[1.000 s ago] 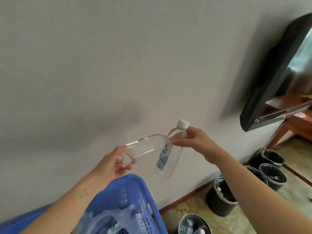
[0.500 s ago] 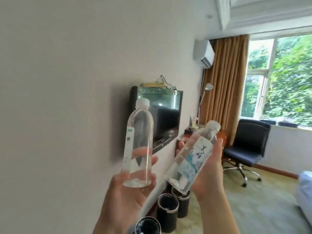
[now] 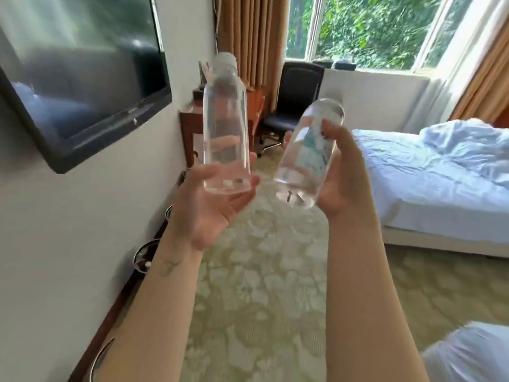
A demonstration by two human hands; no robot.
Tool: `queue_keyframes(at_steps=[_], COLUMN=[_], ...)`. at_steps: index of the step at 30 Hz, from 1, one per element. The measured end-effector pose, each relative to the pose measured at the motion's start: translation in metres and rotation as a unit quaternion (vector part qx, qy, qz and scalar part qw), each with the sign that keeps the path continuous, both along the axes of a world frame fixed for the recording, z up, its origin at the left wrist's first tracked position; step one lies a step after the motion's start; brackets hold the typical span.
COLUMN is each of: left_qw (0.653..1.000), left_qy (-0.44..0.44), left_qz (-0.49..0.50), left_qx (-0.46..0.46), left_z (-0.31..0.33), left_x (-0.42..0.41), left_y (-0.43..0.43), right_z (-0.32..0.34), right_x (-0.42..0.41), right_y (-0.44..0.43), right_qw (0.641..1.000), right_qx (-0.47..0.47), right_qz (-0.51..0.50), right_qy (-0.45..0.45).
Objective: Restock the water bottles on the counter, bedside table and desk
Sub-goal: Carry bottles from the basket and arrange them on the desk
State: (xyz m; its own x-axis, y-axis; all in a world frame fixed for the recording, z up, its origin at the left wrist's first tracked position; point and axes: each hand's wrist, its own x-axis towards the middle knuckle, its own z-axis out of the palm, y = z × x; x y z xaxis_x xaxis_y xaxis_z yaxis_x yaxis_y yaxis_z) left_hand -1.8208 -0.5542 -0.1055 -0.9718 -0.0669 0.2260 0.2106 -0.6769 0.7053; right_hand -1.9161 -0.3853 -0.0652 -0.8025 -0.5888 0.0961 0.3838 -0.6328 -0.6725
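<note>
1. Left hand (image 3: pixel 212 205): yours, palm up, with thumb and fingers curled round the base of the plain water bottle (image 3: pixel 224 119).
2. Plain water bottle: clear and upright, with a pale cap on top. You hold it in the air in front of the wooden desk (image 3: pixel 190 125).
3. Right hand (image 3: pixel 341 172): yours, wrapped round the side of the labelled water bottle (image 3: pixel 308 153), with the thumb lying on the near face.
4. Labelled water bottle: clear with a blue-and-white label. It is tilted, base low and towards you, top leaning away to the right. It sits just beside the plain one, and the two are apart.
5. Television (image 3: pixel 82 78): black, mounted on the left wall.
6. Office chair (image 3: pixel 297 97): dark, near the desk and under the window (image 3: pixel 366 28).
7. Bed (image 3: pixel 440 172): on the right, with rumpled white linen.
8. Bins (image 3: pixel 146 255): dark and round, in a line along the foot of the left wall.
9. Carpet (image 3: pixel 261 299): pale green and patterned, below both your forearms.
</note>
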Motion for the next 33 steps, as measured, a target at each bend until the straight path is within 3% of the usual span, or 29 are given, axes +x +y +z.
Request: queue_keyframes(at_steps=[10,14,17,33], left_qw=[0.999,0.992,0.986,0.993], left_qy=[0.016,0.020,0.029,0.010], left_qz=[-0.016,-0.007,-0.007,-0.035], left_qx=[-0.047,-0.122,-0.164,-0.114], left_z=[0.007,0.021,0.037,0.017], left_x=[-0.107,-0.160,-0.197,-0.375], left_y=[-0.043,-0.072,-0.090,-0.134], right_z=[-0.001,0.011,0.024,0.003], right_x=[-0.082,-0.127,-0.154,-0.298], right_y=[-0.012,-0.034,-0.053,-0.071], right_qw=[0.995,0.977,0.974,0.935], right_qx=[0.055,0.071,0.060,0.114], right_qz=[-0.050,-0.173,-0.198,-0.313], right_qy=[0.069,0.105,0.090,0.120])
